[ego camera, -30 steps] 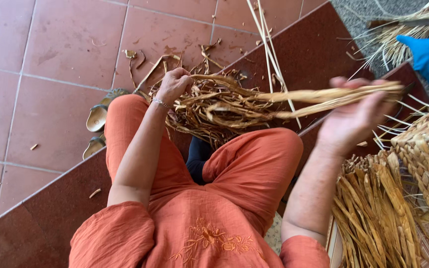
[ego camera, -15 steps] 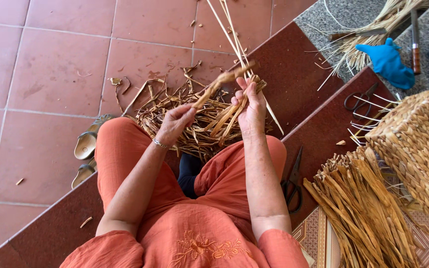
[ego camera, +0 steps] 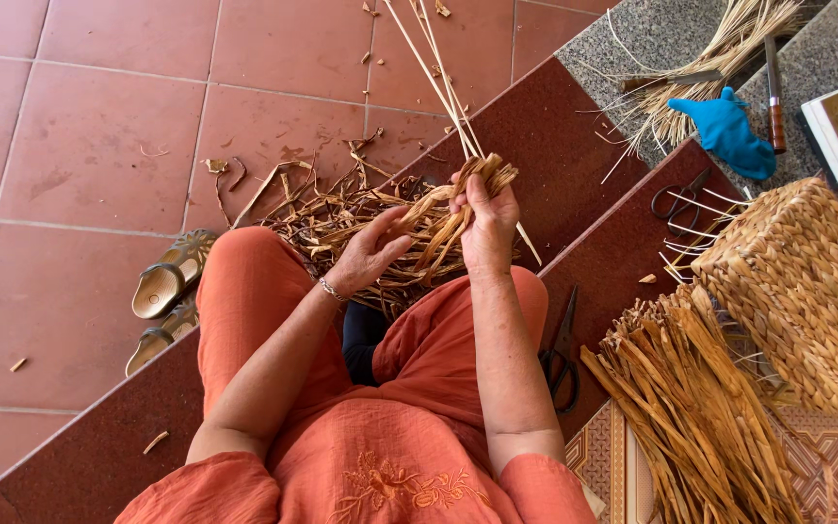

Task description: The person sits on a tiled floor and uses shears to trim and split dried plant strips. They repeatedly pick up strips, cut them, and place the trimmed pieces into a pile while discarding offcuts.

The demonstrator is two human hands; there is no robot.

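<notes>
Since half a second ago your right hand (ego camera: 489,221) has tightened round the bundle of dried fibre strips (ego camera: 458,199), drawing it more upright, and your left hand (ego camera: 369,254) has slid up to its lower part. Your right fingers are clenched round the bundle's top. Your left fingers curl loosely about the strands beneath; whether they truly pinch one is hard to make out.

The bundle hangs above your knees, its long axis running from your lap up and away from you, the cut ends at the far tip. Thin pale stalks (ego camera: 434,73) shoot beyond it, cut off by the top edge.

Right of the bundle stands a woven basket (ego camera: 807,291); its inside is hidden. Between basket and bundle lie loose strips (ego camera: 695,417) and scissors (ego camera: 563,351), partly covered by your leg.
</notes>
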